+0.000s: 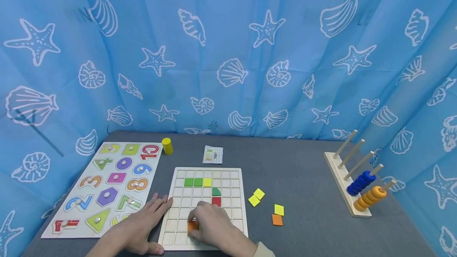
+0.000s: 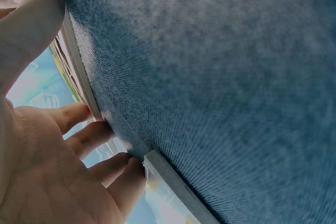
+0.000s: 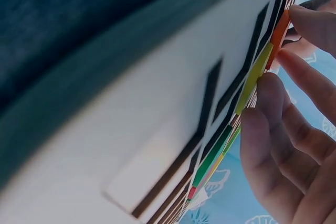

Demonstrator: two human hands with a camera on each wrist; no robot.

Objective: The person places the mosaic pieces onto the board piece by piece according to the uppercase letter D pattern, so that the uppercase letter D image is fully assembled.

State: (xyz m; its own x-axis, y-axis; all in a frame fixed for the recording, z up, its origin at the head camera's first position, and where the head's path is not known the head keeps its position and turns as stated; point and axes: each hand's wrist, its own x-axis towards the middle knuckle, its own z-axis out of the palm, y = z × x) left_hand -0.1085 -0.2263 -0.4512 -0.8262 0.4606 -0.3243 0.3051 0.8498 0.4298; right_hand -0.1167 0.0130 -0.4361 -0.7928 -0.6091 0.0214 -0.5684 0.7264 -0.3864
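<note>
A pale wooden grid board (image 1: 235,201) lies flat in front of me. My left hand (image 1: 143,221) rests at its left edge, fingers extended and thumb by the near corner. Over the board's lower middle, my right hand (image 1: 216,225) pinches an orange square tile (image 1: 192,226) between thumb and index finger. Beside it, the right wrist view shows a yellow tile (image 3: 255,77) by the other fingertips, hidden by the hand from above. Farther up the grid sit two green squares (image 1: 193,182), a yellow square (image 1: 207,182), a green quarter-round (image 1: 216,191) and a red square (image 1: 216,201).
Right of the board lie loose yellow tiles (image 1: 279,209) and an orange tile (image 1: 277,220). A number-and-shape puzzle (image 1: 89,177) is at left, near a yellow cylinder (image 1: 167,146). A pattern card (image 1: 212,155) lies behind the board; a bead-peg stand (image 1: 348,181) stands far right.
</note>
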